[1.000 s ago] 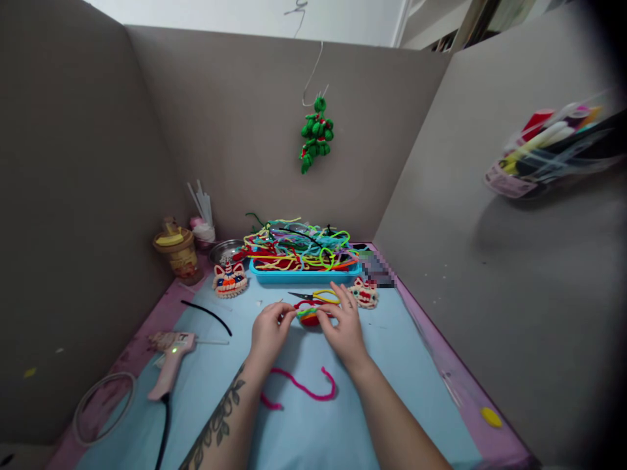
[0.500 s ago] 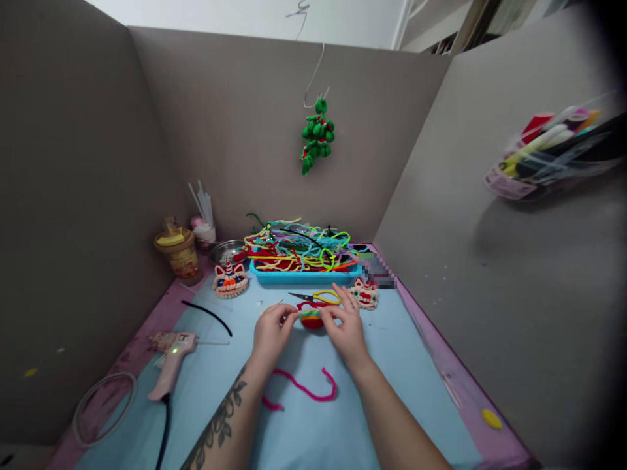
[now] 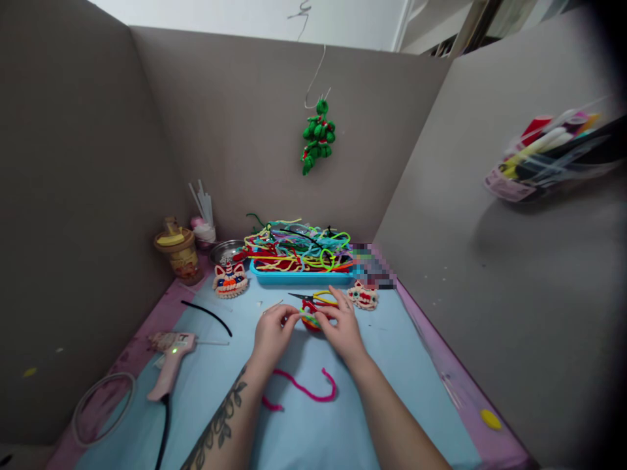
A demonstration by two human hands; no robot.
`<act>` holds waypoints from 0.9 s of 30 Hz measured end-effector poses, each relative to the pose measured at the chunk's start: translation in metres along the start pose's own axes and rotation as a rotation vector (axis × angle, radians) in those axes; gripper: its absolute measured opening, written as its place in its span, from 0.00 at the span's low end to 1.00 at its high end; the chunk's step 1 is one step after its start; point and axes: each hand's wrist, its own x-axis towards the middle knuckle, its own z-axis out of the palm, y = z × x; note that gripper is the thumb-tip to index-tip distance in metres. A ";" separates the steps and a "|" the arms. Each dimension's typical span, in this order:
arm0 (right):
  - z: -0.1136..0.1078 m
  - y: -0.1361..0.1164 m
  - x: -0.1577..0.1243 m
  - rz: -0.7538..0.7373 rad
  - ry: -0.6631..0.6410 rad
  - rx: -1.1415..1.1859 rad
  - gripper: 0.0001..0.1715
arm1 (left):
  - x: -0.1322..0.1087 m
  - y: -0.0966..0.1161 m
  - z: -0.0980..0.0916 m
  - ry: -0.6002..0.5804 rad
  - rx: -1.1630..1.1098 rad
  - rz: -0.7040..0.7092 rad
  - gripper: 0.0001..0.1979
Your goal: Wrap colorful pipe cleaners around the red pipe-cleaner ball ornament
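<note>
A small piece in red, orange and green, looking like bent pipe cleaners point(image 3: 310, 320), is held between my two hands above the blue table cover. My left hand point(image 3: 275, 331) pinches a pale green end at its left side. On the right side, my right hand point(image 3: 343, 328) pinches the piece between thumb and forefinger, its other fingers raised. My fingers hide part of the work. Just behind lie scissors with yellow handles point(image 3: 323, 297). A magenta pipe cleaner point(image 3: 306, 391) curves on the cover in front, partly behind my left forearm.
A blue tray point(image 3: 304, 279) heaped with coloured pipe cleaners stands at the back. Finished-looking animal faces point(image 3: 230, 281) lie near it. At left are a pink glue gun point(image 3: 172, 365) with its light on, a black pipe cleaner point(image 3: 208, 314) and a metal bowl point(image 3: 215, 251). Grey panels surround the table.
The coloured piece has tilted and turned slightly between my fingers. My right hand has shifted a little to the left; my left hand has barely moved.
</note>
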 end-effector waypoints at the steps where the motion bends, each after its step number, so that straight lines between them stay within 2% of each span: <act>1: 0.000 0.000 0.000 0.014 0.020 0.013 0.08 | 0.000 0.000 0.000 0.000 -0.001 0.002 0.08; 4: -0.004 -0.003 0.000 0.015 0.081 0.057 0.08 | 0.000 -0.002 0.001 0.002 -0.014 -0.010 0.09; 7: -0.007 -0.005 0.000 -0.056 0.042 0.031 0.09 | 0.000 -0.002 0.001 0.002 -0.020 -0.018 0.09; 10: -0.008 -0.004 0.001 -0.052 0.040 0.001 0.10 | 0.000 -0.001 0.001 0.004 -0.023 -0.021 0.08; 16: 0.005 0.009 0.000 0.082 -0.062 0.024 0.10 | 0.000 0.001 0.000 0.006 -0.028 -0.003 0.08; 21: 0.020 0.020 -0.004 0.284 -0.028 0.298 0.13 | 0.000 0.001 -0.002 -0.055 -0.020 0.032 0.07; 24: 0.019 0.013 -0.005 0.346 0.017 0.373 0.13 | 0.001 0.001 -0.002 -0.064 0.026 0.061 0.06; 27: 0.011 -0.002 -0.005 0.342 0.048 0.273 0.11 | 0.000 0.002 -0.002 -0.064 0.036 0.115 0.04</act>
